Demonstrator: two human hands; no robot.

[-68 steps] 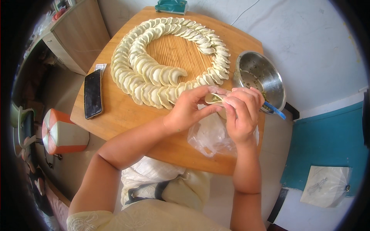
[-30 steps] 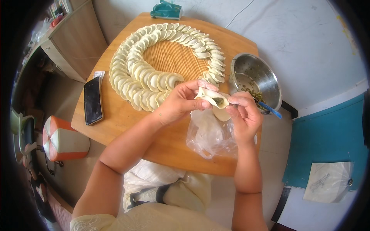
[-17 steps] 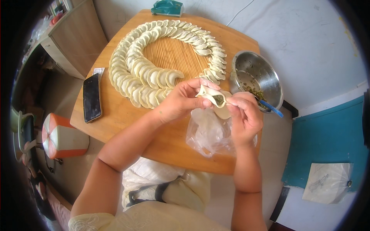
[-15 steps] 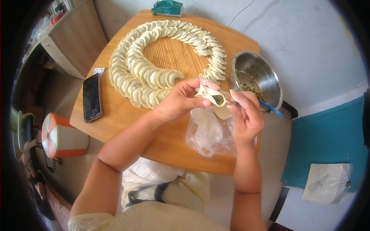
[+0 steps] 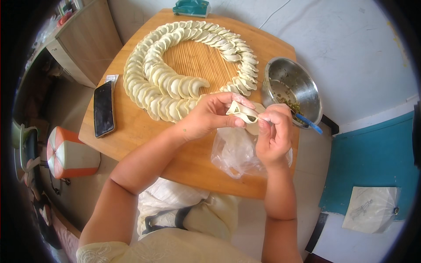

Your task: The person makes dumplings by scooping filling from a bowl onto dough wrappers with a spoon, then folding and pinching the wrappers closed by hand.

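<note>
A half-folded dumpling (image 5: 240, 111) with dark green filling showing at its open side is held up over the table's right part. My left hand (image 5: 210, 113) grips its left end, thumb below and fingers behind. The thumb and forefinger of my right hand (image 5: 276, 133) pinch the right end of its wrapper edge. Partly hidden behind the dumpling are pale round wrappers (image 5: 254, 128), beside a clear plastic bag (image 5: 234, 153). Finished dumplings (image 5: 153, 65) lie overlapped in curved rows on a round slatted mat (image 5: 193, 59).
On the right of the wooden table (image 5: 144, 164) stands a steel bowl (image 5: 307, 83) of green filling with a blue-handled utensil (image 5: 309, 123). A phone (image 5: 104, 109) lies at the left edge, a teal packet (image 5: 191, 8) at the back. An orange-and-white stool (image 5: 72, 153) stands on the floor.
My right hand has moved in to the left, its fingers closing on the wrapper's right end. The dumpling's opening has become narrower there, and my left hand has shifted slightly right.
</note>
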